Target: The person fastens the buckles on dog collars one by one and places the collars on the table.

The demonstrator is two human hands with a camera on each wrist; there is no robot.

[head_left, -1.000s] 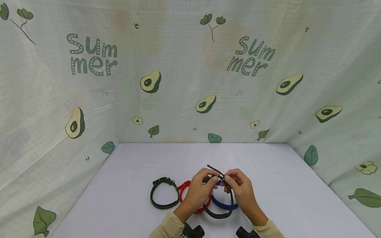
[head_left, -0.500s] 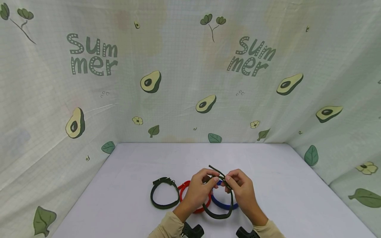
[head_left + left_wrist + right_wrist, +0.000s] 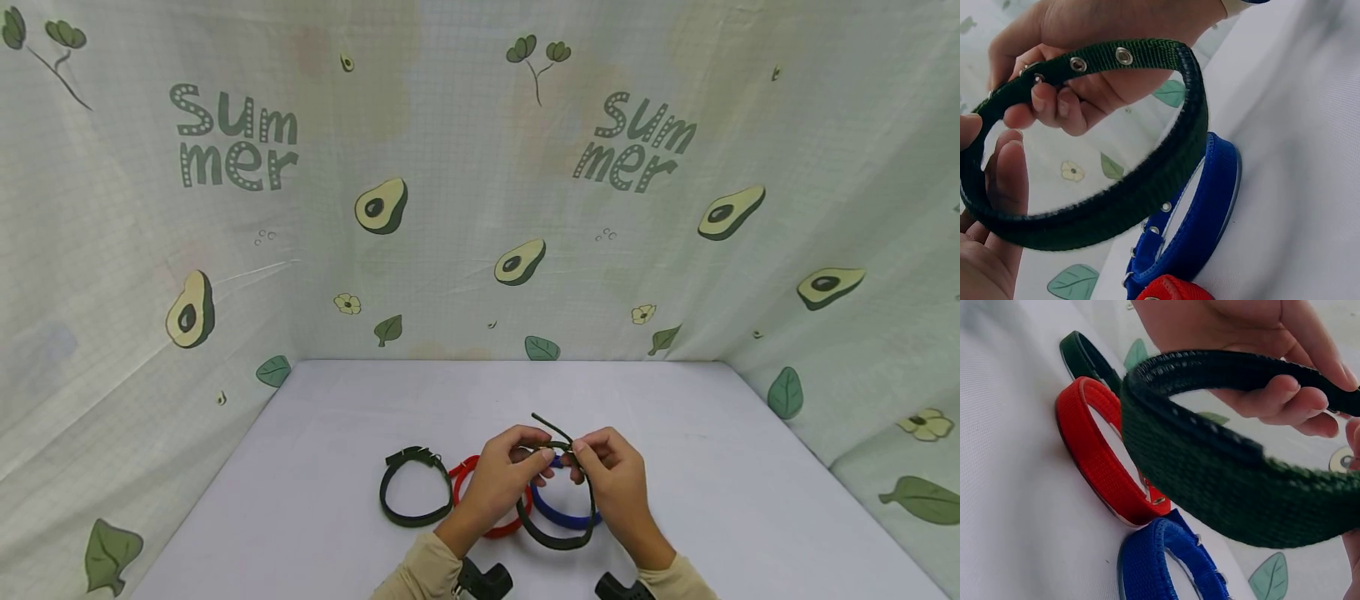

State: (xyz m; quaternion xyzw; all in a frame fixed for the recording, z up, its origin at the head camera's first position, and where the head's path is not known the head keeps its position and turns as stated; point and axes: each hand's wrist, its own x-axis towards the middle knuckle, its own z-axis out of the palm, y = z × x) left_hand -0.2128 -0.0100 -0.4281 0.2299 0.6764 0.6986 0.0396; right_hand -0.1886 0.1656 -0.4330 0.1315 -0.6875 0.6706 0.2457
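A dark green collar (image 3: 556, 543), woven webbing with metal eyelets, hangs as a loop between my hands above the table. My left hand (image 3: 504, 477) pinches it between thumb and fingers on the left. Opposite, my right hand (image 3: 617, 479) pinches the strap near where the narrow end points up and away. The left wrist view shows eyelets (image 3: 1124, 56) along the strap by the right hand's fingers. Dark lining shows inside the collar (image 3: 1210, 481) in the right wrist view. The buckle area is partly hidden by fingers.
On the white table (image 3: 337, 417) lie a second green collar (image 3: 406, 521), a red collar (image 3: 504, 530) partly behind my left hand, and a blue collar (image 3: 558, 517) behind the held loop. Black wrist devices (image 3: 487, 581) sit at the sleeves. A printed cloth (image 3: 450, 125) hangs behind.
The held collar and its free end have shifted slightly to the right. My right hand has moved a little right and away from the left hand. The collars on the table stay put.
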